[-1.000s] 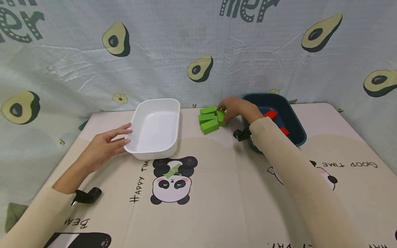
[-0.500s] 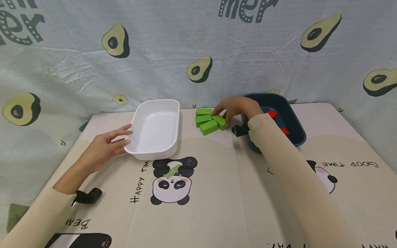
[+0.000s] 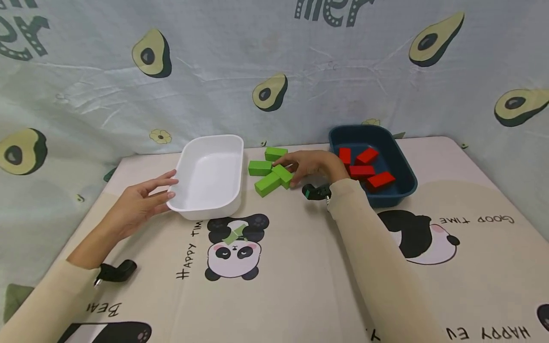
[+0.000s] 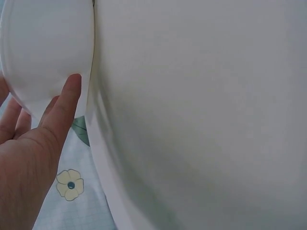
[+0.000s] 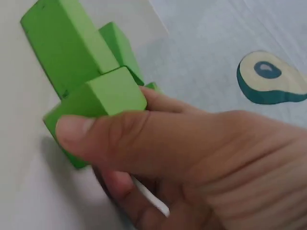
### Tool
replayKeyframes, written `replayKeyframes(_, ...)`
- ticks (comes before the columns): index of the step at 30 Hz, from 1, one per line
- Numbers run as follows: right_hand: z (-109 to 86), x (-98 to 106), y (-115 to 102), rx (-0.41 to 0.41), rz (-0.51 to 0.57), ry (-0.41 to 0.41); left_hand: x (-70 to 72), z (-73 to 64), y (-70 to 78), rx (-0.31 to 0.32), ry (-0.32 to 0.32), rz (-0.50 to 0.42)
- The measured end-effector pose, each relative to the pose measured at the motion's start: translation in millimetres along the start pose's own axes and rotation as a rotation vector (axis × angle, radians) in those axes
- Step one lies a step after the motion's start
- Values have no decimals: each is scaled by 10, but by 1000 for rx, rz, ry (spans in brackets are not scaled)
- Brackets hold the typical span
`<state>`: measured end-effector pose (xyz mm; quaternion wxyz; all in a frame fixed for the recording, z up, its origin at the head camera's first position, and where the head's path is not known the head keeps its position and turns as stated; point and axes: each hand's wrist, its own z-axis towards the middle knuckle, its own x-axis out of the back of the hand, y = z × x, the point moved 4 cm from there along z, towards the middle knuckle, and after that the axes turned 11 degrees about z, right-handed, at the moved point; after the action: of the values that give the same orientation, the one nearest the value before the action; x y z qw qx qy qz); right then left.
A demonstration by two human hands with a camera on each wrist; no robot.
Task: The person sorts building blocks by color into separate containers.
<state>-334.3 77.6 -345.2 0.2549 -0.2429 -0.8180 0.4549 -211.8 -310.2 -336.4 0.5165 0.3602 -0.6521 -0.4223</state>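
Note:
My right hand (image 3: 310,166) pinches a green block (image 3: 282,175) beside several other green blocks (image 3: 260,168) on the table. In the right wrist view the thumb lies across the near end of the held block (image 5: 117,91), with other fingers behind it. Another green block (image 5: 67,43) stands close against it. Over on the left, my left hand (image 3: 137,205) touches the near left side of a white bin (image 3: 238,200) with extended fingers. The left wrist view shows those fingers (image 4: 69,96) against the bin's outer wall (image 4: 48,43).
A dark blue bin (image 3: 405,190) stands right of the right hand, holding several red blocks (image 3: 381,180). Hanging cloth with avocado prints (image 3: 274,52) rises behind the table. Panda drawings (image 3: 233,259) are printed on the tabletop (image 3: 300,286).
My right hand has moved left and a little nearer with the green block. The other green blocks have shifted left and spread. More red blocks show in the blue bin. The left hand stays on the white bin.

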Motion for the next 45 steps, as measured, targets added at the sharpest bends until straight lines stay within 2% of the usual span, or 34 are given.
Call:
replayKeyframes(4, 70, -76, -48, 28, -28, 26, 49, -41, -22, 4, 12, -5)
replayKeyframes(9, 102, -98, -72, -18, -94, 29, 54, -64, -44, 4, 17, -22)
replayKeyframes(15, 128, -76, -133, -47, -225, 7, 57, -76, -23, -9, 17, -34)
replayKeyframes(22, 130, -19, -203, -63, -473, -121, 18, -36, -60, -10, 0, -43)
replayKeyframes(26, 95, 37, -223, -66, -473, -242, 3, -22, -40, 12, 3, -14)
replayKeyframes(29, 83, 73, -244, -34, -477, -319, -16, -20, -27, 22, 2, -2)
replayKeyframes(34, 68, 115, -271, 66, -623, -381, -62, -22, -8, 29, -7, -11)
replayKeyframes(37, 70, 117, -295, 107, -686, -389, -67, -26, 2, 29, -4, -9)
replayKeyframes(45, 97, 88, -416, 151, -779, -338, -2, -34, 24, 35, 20, 18)
